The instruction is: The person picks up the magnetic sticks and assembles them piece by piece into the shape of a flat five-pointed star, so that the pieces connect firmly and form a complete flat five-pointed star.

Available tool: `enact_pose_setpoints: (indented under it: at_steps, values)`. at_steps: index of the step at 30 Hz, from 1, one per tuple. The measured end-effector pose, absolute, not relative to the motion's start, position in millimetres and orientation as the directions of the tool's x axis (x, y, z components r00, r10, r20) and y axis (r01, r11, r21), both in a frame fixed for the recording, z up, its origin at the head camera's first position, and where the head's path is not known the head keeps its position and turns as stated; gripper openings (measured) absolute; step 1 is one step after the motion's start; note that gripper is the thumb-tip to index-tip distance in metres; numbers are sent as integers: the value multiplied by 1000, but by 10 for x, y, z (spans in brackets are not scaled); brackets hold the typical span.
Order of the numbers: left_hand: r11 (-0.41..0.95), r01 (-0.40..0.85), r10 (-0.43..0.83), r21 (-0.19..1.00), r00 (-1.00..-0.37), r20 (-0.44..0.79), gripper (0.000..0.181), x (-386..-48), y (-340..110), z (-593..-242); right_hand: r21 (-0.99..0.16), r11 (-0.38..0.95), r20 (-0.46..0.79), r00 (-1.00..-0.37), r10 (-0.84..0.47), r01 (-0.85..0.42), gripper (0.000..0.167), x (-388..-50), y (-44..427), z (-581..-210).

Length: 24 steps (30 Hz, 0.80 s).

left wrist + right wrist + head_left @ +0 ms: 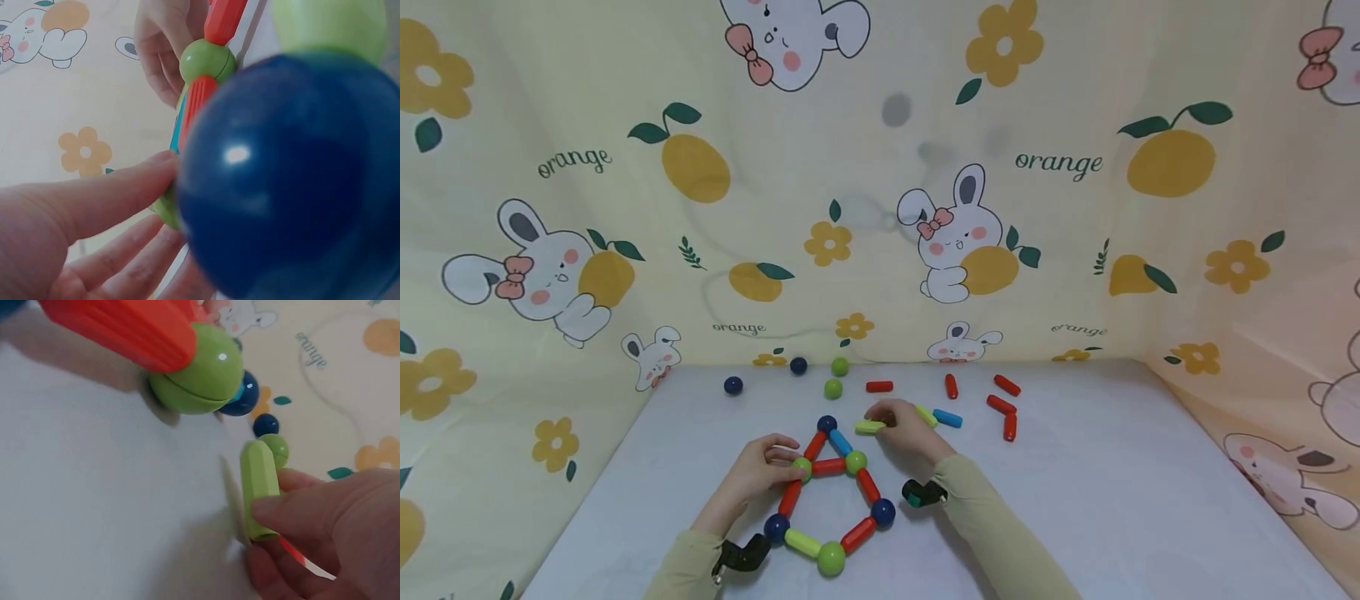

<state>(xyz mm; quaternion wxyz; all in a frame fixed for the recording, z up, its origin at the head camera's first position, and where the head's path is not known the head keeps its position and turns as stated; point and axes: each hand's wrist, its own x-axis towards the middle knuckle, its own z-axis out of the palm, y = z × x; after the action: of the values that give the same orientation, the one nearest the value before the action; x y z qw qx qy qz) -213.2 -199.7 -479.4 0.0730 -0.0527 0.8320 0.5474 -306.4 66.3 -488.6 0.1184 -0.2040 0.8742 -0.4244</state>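
Observation:
A frame of coloured rods and balls lies on the table, a triangle joined above a five-sided loop. My left hand (758, 473) pinches the green ball (802, 469) at the frame's left joint between thumb and fingers. The left wrist view has a large blue ball (287, 175) hiding part of this grip. Beyond the frame's upper right side, my right hand (904, 427) pinches a light green rod (259, 487) between thumb and fingers, close above the table. A blue ball (827, 425) tops the triangle, and another green ball (856, 462) sits at its right corner.
Loose blue balls (733, 386) and green balls (833, 388) lie at the back left. Several red rods (1001, 404), a blue rod (947, 418) and a second light green rod (927, 415) lie right of centre. A patterned cloth (880, 275) hangs behind the table.

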Motion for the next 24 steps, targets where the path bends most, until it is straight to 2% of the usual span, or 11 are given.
enact_pose_setpoints:
  at_steps: [10,24]
  values:
    - [396,-159,-5,904,-985,-172,39,-2109,-1971,-4747,-811,480,-39,-787,-616,-336,27,-2857,939,-4817]
    - [400,-134,11,907,-988,-151,38,-2130,-2000,-4783,-810,484,-56,-779,-624,-330,27,-2782,969,-4822]
